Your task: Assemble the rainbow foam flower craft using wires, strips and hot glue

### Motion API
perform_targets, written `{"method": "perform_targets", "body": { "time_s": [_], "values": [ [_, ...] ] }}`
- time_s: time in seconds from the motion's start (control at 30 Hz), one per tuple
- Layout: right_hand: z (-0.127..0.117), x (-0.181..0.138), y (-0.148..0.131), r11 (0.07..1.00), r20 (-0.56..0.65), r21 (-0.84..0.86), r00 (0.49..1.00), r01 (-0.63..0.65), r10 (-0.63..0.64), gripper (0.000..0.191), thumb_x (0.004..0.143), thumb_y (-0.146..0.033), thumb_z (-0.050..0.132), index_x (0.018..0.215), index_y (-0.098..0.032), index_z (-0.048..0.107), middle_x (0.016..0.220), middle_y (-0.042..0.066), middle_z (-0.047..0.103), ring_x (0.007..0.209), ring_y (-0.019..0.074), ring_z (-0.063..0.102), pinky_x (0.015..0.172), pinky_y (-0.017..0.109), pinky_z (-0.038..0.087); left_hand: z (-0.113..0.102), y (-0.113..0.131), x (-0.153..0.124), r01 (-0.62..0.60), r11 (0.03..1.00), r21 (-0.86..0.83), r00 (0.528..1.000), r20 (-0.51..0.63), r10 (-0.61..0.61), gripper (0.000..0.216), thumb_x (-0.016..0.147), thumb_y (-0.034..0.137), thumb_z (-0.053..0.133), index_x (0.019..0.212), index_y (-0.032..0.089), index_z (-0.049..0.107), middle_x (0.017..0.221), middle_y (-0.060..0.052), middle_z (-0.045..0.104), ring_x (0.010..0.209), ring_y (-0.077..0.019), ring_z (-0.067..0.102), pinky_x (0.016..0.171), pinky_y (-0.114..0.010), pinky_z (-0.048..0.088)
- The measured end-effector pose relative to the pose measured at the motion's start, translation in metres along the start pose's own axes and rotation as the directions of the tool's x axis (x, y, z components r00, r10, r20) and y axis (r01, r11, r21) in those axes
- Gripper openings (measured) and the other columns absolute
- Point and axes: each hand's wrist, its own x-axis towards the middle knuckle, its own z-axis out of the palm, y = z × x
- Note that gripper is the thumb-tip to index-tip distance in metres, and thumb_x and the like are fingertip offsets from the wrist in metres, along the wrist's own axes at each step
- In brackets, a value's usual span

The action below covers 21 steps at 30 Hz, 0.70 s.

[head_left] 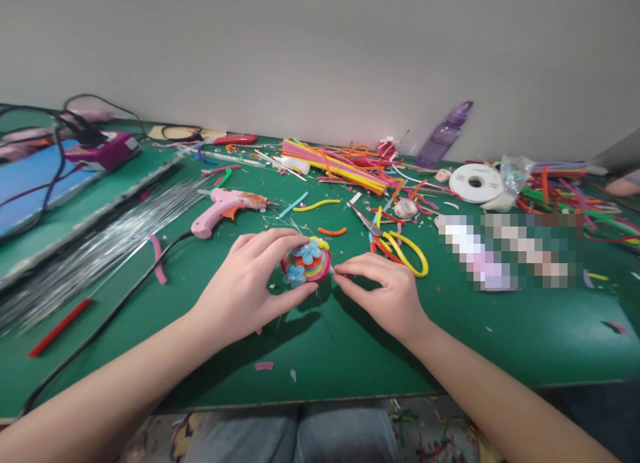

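My left hand point(246, 284) grips a small round craft piece point(306, 262) made of coiled pipe cleaners, pink, yellow and red, with blue flower shapes on its face. Thumb and fingers curl round its left side just above the green table point(450, 336). My right hand point(385, 291) meets the piece from the right, its fingertips pinched together at the coil's right edge. What they pinch is too small to make out.
A pink glue gun point(225, 208) with a black cord lies behind my left hand. Yellow-handled scissors point(397, 244) lie behind my right hand. Pipe cleaners point(335, 164), a white tape roll point(475, 182), a purple bottle point(443, 136) and silver wires point(100, 243) clutter the table.
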Motion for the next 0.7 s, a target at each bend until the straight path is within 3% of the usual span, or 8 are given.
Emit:
{"method": "perform_targets", "body": {
  "time_s": [0.7],
  "values": [
    [0.0011,0.0010,-0.0017,1.000,0.008,0.018,1.000,-0.024,0.024,0.011,0.081,-0.014,0.065,0.087,-0.020,0.073,0.084,0.003,0.074,0.076,0.0146,0.068,0.073,0.030,0.056,0.0020,0.0019,0.0001,0.014,1.000,-0.028,1.000,-0.022,-0.015,0.040,0.085,0.040,0.059,0.119,0.019,0.054,0.120,-0.009,0.062,0.113,-0.0229,0.057,0.095,-0.037,0.044]
  ]
}}
